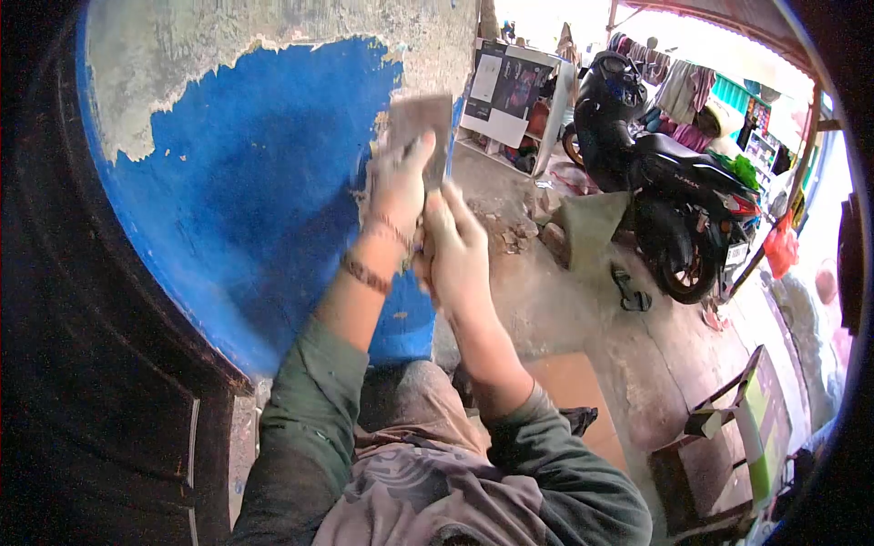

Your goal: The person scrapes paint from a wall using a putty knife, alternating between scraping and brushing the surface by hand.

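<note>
My left hand (398,187) presses flat on the grey blade of a scraper (421,123) held against a blue painted wall (264,182). My right hand (458,250) is closed around the scraper's handle just below the blade. The blade sits at the wall's right edge, where blue paint meets bare grey plaster (273,23). Motion blur smears both hands and the tool. Bead bracelets circle my left wrist.
A dark door frame (109,364) borders the wall on the left. To the right stand a black motorbike (674,191), a shelf with posters (510,91), rubble on the concrete floor (510,232), hanging clothes (683,91) and a wooden stool (719,446).
</note>
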